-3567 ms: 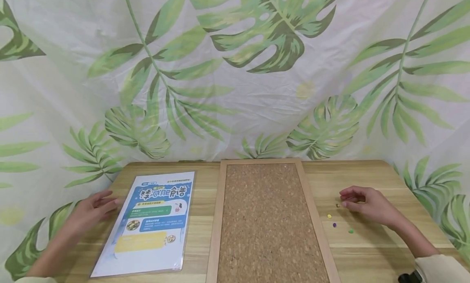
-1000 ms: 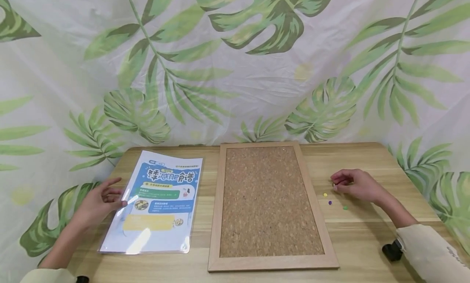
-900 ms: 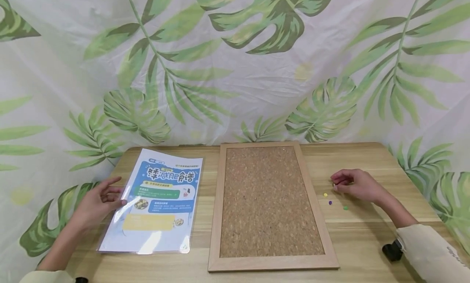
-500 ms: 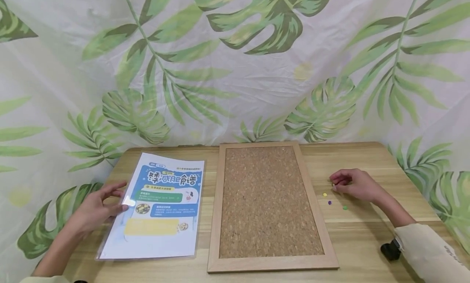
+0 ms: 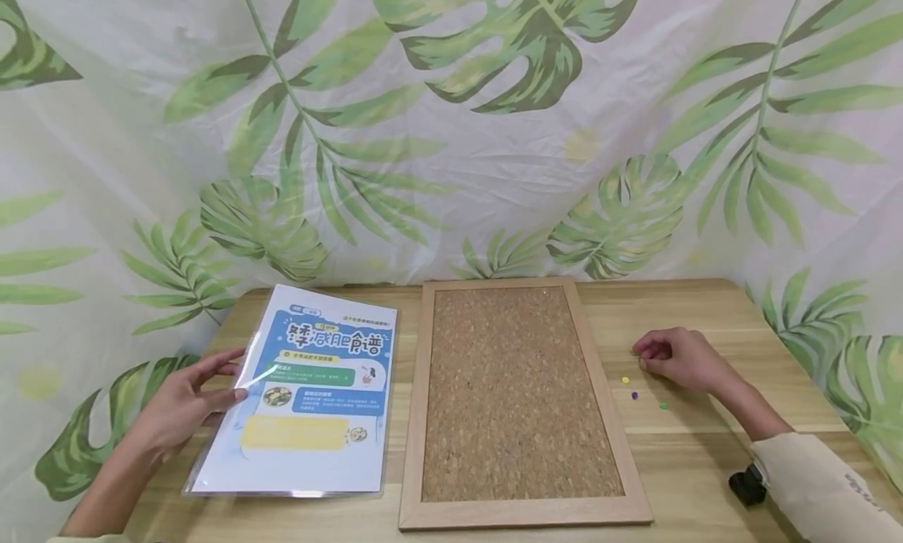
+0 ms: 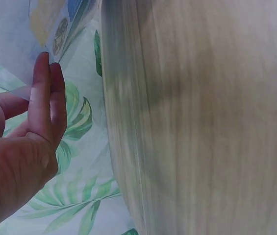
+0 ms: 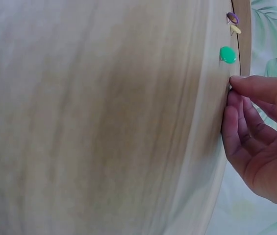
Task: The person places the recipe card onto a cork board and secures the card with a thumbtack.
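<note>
My left hand (image 5: 179,406) pinches the left edge of a laminated poster (image 5: 303,468) printed with Chinese text. In the left wrist view, the clear edge of the poster (image 6: 8,54) lies between thumb and fingers, tilted off the table. At the right, my right hand (image 5: 686,363) rests low at the tabletop, thumb and fingertips together on a thumbtack mostly hidden by them. Just beside it lie a yellow thumbtack (image 5: 625,380), a purple thumbtack (image 5: 634,396) and a green thumbtack (image 5: 664,406). The right wrist view shows the green thumbtack (image 7: 228,55) closest to the thumb.
A cork board (image 5: 522,402) in a pale wooden frame lies between the poster and the thumbtacks. The wooden table (image 5: 712,308) meets a leaf-patterned cloth (image 5: 494,190) at its back edge. Black straps sit at the sleeve cuffs.
My left hand has taken the poster's edge, and the poster has shifted slightly right. My right hand has closed on the thumbtack that lay by its fingertips. The head view has shifted.
</note>
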The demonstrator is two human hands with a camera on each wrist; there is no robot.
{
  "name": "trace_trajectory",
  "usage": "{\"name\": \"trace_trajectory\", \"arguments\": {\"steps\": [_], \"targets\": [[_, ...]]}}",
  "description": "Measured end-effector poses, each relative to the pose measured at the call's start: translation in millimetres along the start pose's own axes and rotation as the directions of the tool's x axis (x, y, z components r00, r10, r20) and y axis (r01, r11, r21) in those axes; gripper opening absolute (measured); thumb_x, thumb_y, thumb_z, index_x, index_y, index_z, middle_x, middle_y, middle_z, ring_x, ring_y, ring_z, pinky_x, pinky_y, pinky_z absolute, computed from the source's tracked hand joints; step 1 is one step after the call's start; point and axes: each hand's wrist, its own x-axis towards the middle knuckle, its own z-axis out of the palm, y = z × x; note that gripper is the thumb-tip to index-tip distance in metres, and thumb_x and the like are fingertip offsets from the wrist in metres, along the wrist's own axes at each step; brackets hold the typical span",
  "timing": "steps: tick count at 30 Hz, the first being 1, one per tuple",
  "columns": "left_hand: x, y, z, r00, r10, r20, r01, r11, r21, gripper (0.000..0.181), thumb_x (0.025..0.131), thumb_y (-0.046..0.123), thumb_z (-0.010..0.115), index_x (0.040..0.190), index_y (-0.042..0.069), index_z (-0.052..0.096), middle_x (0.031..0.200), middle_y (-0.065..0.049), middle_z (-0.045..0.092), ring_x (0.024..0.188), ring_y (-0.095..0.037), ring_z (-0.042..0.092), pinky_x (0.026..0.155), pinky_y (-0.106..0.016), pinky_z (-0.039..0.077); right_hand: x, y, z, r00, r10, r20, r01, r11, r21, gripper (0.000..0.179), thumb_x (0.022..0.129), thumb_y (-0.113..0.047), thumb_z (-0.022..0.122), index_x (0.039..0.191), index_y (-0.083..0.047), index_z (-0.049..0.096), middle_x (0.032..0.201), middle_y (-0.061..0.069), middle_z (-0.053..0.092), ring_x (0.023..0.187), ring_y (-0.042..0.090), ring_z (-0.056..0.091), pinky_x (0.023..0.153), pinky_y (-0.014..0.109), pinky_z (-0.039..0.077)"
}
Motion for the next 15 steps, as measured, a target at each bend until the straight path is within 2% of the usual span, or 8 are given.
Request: {"name": "trace_trajectory", "arguments": {"steps": [3, 9, 15], "targets": [[0.3, -1.2, 0.0, 1.000, -0.010, 0.002, 0.010, 0.999, -0.040, 0.084, 0.102, 0.011, 0.073, 0.170, 0.003, 0.024, 0.143, -0.016, 0.045, 0.092, -0.014, 0.075, 0.077, -0.038, 0.066, -0.9, -0.2, 1.8, 1.000, -0.006, -0.001, 0.006, 1.000, -0.008, 0.011, 0.092, -0.005, 0.081, 0.103, -0.005, 0.080, 0.089, -0.001, 0.077, 0.077, 0.006, 0.066, 0.069, 0.024, 0.053], [2.3, -3.2, -1.9, 1.000, -0.007, 0.001, 0.008, 0.986, -0.164, 0.085, 0.102, 0.009, 0.073, 0.171, 0.007, 0.024, 0.128, 0.010, 0.052, 0.096, -0.011, 0.075, 0.079, -0.034, 0.066, -1.9, -1.3, 2.2, 1.000, -0.013, -0.017, 0.012, 0.999, -0.031, 0.009, 0.092, -0.005, 0.080, 0.101, -0.007, 0.080, 0.088, -0.001, 0.077, 0.078, 0.009, 0.067, 0.069, 0.025, 0.053], [2.8, -3.8, -3.1, 0.999, 0.038, -0.006, -0.038, 0.960, -0.279, 0.084, 0.101, 0.002, 0.072, 0.171, 0.009, 0.027, 0.126, 0.010, 0.053, 0.094, -0.012, 0.076, 0.078, -0.032, 0.065, -2.5, -2.2, -1.6, 1.000, -0.012, -0.005, 0.011, 0.999, -0.050, 0.008, 0.092, -0.004, 0.080, 0.101, -0.005, 0.080, 0.088, 0.000, 0.077, 0.080, 0.011, 0.068, 0.069, 0.026, 0.053]]}}
